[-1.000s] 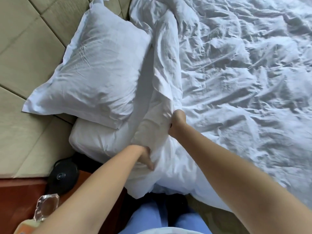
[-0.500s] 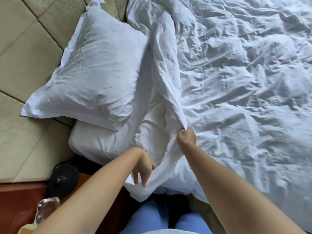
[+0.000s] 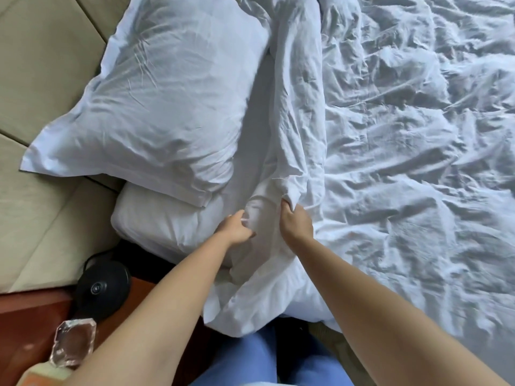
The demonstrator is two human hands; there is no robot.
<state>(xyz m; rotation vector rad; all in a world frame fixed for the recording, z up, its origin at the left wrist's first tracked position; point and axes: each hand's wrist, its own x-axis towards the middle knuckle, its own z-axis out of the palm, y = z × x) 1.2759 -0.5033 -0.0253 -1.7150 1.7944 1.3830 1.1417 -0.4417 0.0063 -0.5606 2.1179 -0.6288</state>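
Observation:
A crumpled white duvet (image 3: 404, 162) covers the bed, its near corner bunched at the bed's edge. My left hand (image 3: 237, 228) grips a fold of this white fabric just below the pillows. My right hand (image 3: 294, 222) pinches the raised edge of the duvet beside it, a hand's width to the right. A white pillow (image 3: 167, 101) lies at the head of the bed, resting on a second white pillow (image 3: 161, 224) beneath it.
A beige padded headboard (image 3: 41, 79) fills the left side. A red-brown bedside table (image 3: 30, 324) at lower left carries a round black device (image 3: 101, 288) and a clear glass piece (image 3: 73, 344). My blue trousers (image 3: 250, 363) show at the bottom.
Both hands moved up and away from me along the duvet edge. The left hand, loose on the fabric half a second ago, now grips a fold higher up.

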